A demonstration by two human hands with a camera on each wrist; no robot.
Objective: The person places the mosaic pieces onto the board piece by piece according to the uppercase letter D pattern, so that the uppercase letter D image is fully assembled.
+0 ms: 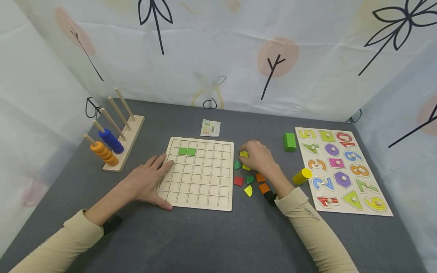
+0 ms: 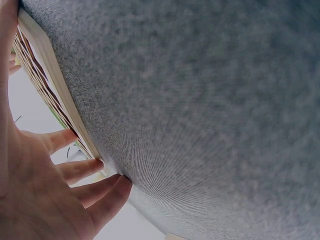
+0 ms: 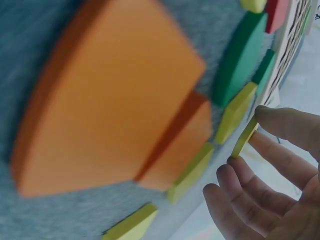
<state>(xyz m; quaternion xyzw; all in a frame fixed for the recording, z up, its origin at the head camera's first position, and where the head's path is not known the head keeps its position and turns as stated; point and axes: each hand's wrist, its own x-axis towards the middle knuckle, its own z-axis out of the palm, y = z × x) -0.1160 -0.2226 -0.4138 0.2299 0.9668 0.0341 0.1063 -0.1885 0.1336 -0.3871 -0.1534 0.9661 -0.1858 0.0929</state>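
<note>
A pale wooden grid board [image 1: 201, 189] lies on the table, with two green square tiles [image 1: 187, 151] side by side in its upper left cells. My left hand [image 1: 150, 182] rests spread along the board's left edge, fingertips touching the edge and table. To the right of the board, my right hand [image 1: 258, 157] pinches a small yellow tile [image 3: 245, 137] between thumb and fingers. Loose pieces lie around and below that hand: a red tile [image 1: 238, 181], green pieces [image 1: 250, 179], orange pieces [image 1: 264, 187] and a yellow quarter-round [image 1: 248, 190].
A small pattern card [image 1: 210, 128] lies behind the board. At left stands a wooden peg stand [image 1: 131, 131] with orange and blue rings. A number puzzle board [image 1: 345, 170] lies at right, near a green block [image 1: 289, 142] and a yellow cylinder [image 1: 302, 176].
</note>
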